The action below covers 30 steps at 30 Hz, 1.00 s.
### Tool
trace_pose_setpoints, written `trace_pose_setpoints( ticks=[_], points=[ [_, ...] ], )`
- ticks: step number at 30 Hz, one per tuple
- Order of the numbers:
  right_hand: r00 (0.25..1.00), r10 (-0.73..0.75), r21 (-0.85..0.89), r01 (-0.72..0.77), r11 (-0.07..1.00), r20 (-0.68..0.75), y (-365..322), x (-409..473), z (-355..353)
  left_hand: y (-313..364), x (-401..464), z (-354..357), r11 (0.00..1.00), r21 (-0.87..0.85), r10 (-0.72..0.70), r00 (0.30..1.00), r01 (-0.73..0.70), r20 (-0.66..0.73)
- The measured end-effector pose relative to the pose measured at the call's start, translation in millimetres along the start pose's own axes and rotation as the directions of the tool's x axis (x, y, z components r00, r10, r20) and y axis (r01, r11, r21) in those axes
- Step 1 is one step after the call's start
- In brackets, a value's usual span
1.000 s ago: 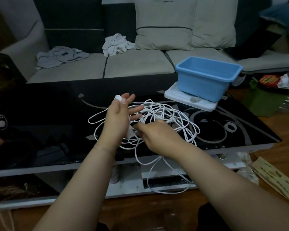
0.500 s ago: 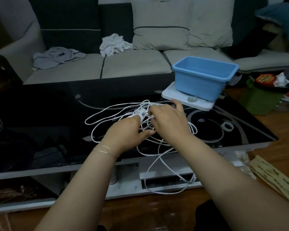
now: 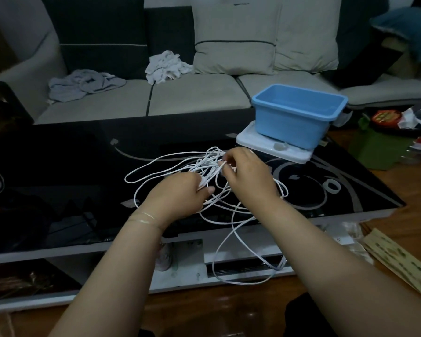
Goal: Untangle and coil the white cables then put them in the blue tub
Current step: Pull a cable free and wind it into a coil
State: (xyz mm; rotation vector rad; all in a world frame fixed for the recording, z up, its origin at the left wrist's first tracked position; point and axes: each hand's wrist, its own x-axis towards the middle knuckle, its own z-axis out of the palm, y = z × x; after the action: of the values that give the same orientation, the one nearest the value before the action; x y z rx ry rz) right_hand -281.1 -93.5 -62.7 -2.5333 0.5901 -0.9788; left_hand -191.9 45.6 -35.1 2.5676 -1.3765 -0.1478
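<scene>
From the head view, our right hand (image 3: 249,177) has shifted from the near edge up into the knot, and our left hand (image 3: 182,193) has curled down from spread fingers. Both hands now pinch strands of the white cables (image 3: 204,166), still tangled on the dark surface (image 3: 71,166), one loop dangling over the edge. The blue tub (image 3: 294,115) waits empty beyond; we judge the untangling barely begun.

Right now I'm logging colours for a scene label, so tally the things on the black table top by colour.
White: 3 (cable tangle, flat lid-like slab under the tub, small ring)
Blue: 1 (blue tub)
Total: 4
</scene>
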Motion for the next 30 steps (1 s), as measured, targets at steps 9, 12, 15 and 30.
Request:
trace_pose_setpoints(
  ticks=[9,12,15,30],
  points=[
    [0.924,0.041,0.506,-0.244,0.827,0.38,4,10,-26,-14,-3,-11,0.852,-0.522,0.101,0.99,-0.034,0.101],
    [0.875,0.015,0.469,-0.274,0.839,0.485,11,14,-27,-13,-11,-21,0.624,-0.781,0.235,0.954,0.0,0.187],
    [0.828,0.003,0.508,-0.346,0.789,0.56,9,14,-29,-14,-12,-21,0.403,-0.914,0.352,0.912,0.054,0.209],
    [0.826,0.108,0.56,-0.465,0.686,0.553,14,22,-42,-22,-4,-19,0.115,-0.976,0.445,0.868,0.187,0.219]
  ],
)
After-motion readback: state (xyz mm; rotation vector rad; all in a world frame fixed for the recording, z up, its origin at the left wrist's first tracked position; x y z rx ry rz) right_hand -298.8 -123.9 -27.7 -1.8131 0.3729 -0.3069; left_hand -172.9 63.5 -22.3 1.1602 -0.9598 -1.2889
